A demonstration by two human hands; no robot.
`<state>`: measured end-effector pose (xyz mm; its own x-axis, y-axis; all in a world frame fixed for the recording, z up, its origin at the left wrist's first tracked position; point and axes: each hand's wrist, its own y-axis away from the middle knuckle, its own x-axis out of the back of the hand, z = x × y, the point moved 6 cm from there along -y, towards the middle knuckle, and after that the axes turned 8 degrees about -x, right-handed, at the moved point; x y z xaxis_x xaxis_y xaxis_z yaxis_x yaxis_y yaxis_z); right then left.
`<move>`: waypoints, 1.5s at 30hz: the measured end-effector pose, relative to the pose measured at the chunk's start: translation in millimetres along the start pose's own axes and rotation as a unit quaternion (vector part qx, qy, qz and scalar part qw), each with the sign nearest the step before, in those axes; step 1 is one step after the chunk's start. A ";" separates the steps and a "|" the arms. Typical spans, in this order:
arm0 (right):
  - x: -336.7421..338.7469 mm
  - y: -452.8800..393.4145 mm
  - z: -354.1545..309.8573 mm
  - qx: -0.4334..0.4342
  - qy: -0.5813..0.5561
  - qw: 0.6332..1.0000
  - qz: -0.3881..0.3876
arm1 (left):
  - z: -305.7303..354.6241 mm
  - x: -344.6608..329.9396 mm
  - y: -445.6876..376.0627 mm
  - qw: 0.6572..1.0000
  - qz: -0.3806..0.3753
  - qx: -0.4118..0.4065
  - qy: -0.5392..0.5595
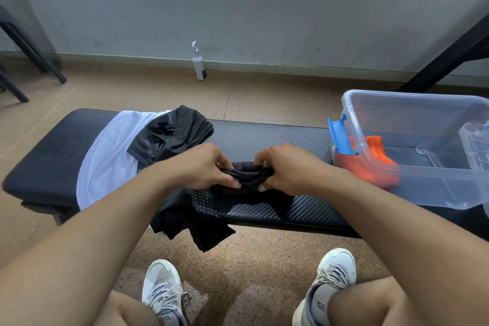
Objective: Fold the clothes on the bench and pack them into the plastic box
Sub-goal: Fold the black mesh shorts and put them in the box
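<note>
Both knees and 2 shoes (pixel 162 291) are sitting nearest; beyond them the left hand (pixel 205 167) and right hand (pixel 281 168) are pinching a black garment (pixel 247 180) bunched on the tabletop (pixel 264 135), each grip holding cloth. It is looking light, limp and slippery, so taking hems or corners seems best. The box (pixel 423 156) is standing at the right

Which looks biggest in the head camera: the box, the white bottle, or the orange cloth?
1. Clear plastic box
2. Folded orange cloth, partly hidden
3. White bottle; it stands farther away, so this is unsure.
</note>
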<state>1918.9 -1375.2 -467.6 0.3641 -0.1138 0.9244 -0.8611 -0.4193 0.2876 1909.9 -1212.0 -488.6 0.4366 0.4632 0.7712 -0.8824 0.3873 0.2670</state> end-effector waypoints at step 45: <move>38.6 -19.9 14.9 0.033 -0.381 0.899 0.212 | -2.3 44.7 0.7 0.892 0.229 -0.088 0.381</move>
<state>1955.4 -1384.6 -441.4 0.1670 -0.8494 0.5007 -0.9660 -0.2426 -0.0892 1929.2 -1189.2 -455.3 0.0891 0.9858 0.1426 -0.9867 0.1069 -0.1223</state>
